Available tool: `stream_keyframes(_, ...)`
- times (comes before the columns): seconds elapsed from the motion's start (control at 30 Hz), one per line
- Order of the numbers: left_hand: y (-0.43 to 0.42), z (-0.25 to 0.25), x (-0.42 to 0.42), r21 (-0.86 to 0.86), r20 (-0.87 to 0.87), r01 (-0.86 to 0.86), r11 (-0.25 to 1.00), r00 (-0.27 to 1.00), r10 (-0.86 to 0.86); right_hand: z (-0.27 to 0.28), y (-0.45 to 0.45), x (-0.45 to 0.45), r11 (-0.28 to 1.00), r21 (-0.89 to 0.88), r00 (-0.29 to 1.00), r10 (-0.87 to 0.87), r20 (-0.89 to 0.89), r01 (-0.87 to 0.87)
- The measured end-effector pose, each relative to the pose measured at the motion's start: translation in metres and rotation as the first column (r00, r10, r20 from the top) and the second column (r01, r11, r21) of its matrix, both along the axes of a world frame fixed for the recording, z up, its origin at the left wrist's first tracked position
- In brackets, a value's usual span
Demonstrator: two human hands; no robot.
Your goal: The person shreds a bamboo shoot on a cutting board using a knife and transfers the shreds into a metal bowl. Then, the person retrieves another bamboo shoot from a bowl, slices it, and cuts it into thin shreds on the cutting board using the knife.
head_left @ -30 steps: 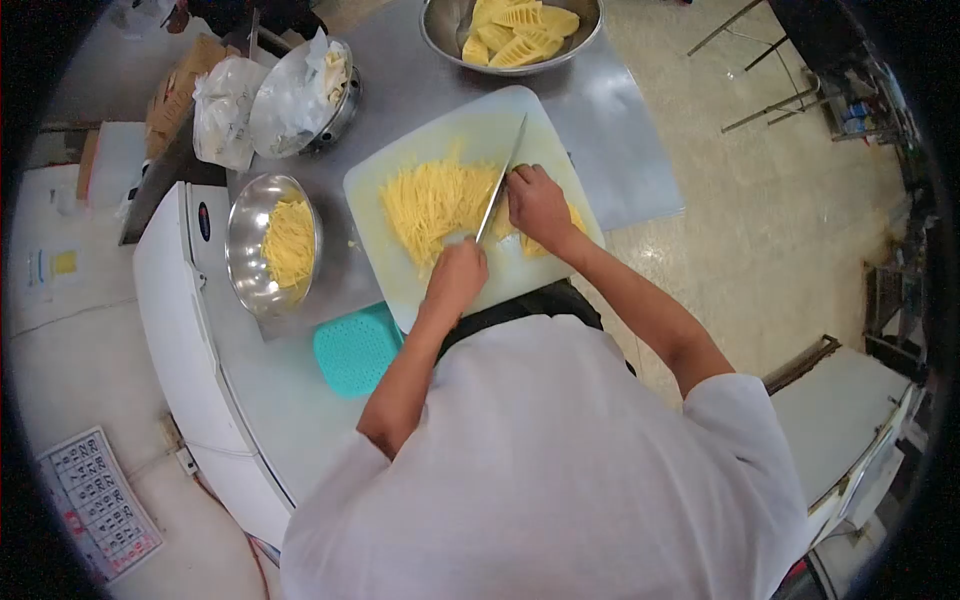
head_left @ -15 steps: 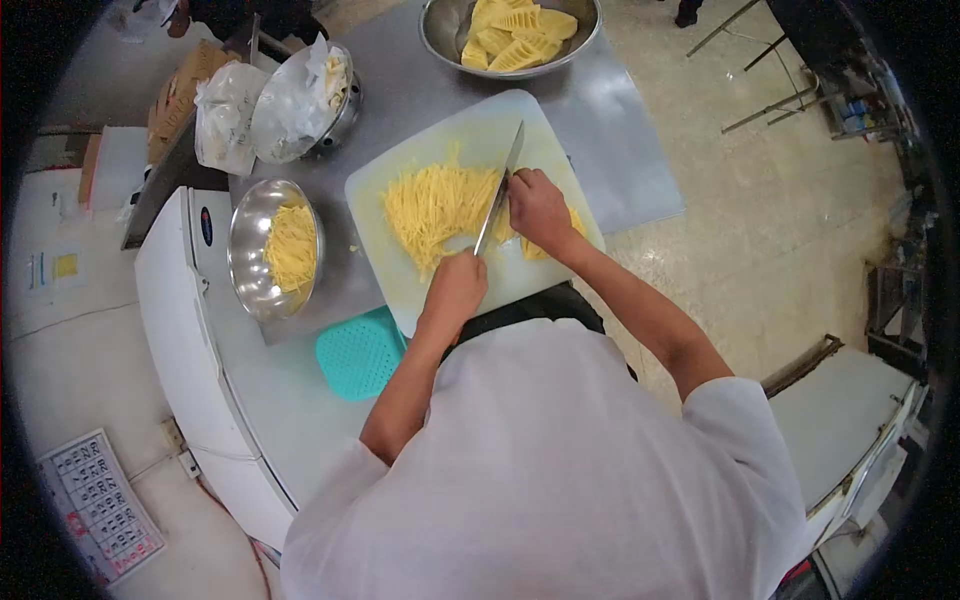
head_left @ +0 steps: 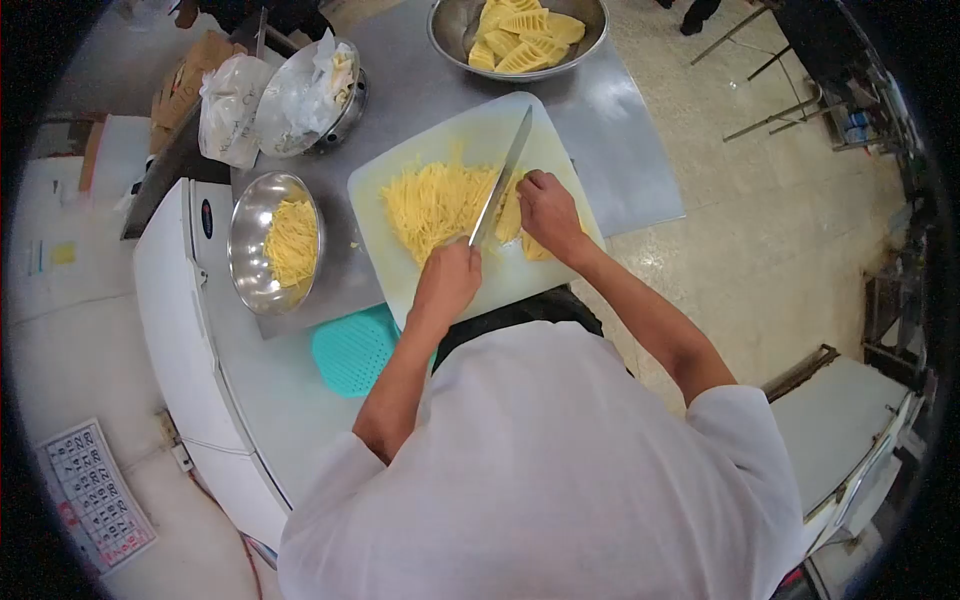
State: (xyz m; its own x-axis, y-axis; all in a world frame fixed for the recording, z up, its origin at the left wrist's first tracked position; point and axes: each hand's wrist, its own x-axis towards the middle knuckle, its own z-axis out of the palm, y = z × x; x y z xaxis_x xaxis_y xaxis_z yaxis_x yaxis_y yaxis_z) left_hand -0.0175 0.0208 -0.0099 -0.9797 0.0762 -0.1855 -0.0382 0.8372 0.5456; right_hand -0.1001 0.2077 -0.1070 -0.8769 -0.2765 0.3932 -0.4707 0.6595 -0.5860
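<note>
My left hand (head_left: 447,280) is closed round the handle of a long kitchen knife (head_left: 503,177), its blade pointing away from me across a white cutting board (head_left: 400,292). Left of the blade lies a heap of thin yellow bamboo shoot strips (head_left: 430,205). On the blade's right are flat bamboo shoot slices (head_left: 510,218). My right hand (head_left: 550,215) rests over these slices with curled fingers, a little apart from the blade; the fingertips are partly hidden.
A steel bowl (head_left: 240,245) with cut strips stands left of the board. Beyond it, a larger bowl (head_left: 440,45) holds bamboo shoot pieces. Plastic bags (head_left: 232,110) sit at the back left. A turquoise perforated basket (head_left: 350,355) is by my left forearm. The metal table (head_left: 640,170) ends at right.
My right hand has moved slightly right, away from the knife, and the gap between them has widened. The blade now shows its broad side more. My left hand has shifted slightly left.
</note>
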Motion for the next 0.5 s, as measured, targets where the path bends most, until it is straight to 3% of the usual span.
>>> stream_keyframes(0.1, 0.007, -0.015, 0.007, 0.013, 0.048, -0.024, 1.0, 0.999, 0.023, -0.006, 0.001, 0.006, 1.0, 0.001, 1.0, 0.005, -0.025, -0.005)
stream_keyframes(0.17, 0.01, -0.016, -0.001, -0.071, 0.174, 0.028, 0.997, 0.985, -0.016, -0.009, -0.002, 0.002, 1.0, 0.001, 0.998, 0.011, -0.059, -0.011)
stream_keyframes(0.27, 0.011, 0.024, 0.015, -0.056, 0.203, -0.037, 0.998, 0.978, 0.048, -0.002, -0.001, 0.004, 1.0, 0.021, 0.999, 0.007, -0.032, -0.006)
stream_keyframes(0.37, 0.012, -0.027, 0.015, -0.038, 0.134, -0.032, 0.999, 0.99, 0.037, -0.007, -0.002, 0.002, 1.0, 0.015, 1.0, 0.005, -0.03, -0.004)
stream_keyframes(0.4, 0.015, -0.031, 0.007, -0.009, 0.187, -0.052, 0.999, 0.981, 0.053, -0.007, -0.003, 0.007, 1.0, 0.017, 1.0, 0.011, -0.024, -0.01)
stream_keyframes(0.5, 0.015, 0.019, 0.01, -0.081, 0.189, 0.003, 0.997, 0.982, 0.013, -0.004, 0.001, 0.005, 1.0, -0.023, 0.998, 0.012, -0.063, -0.013)
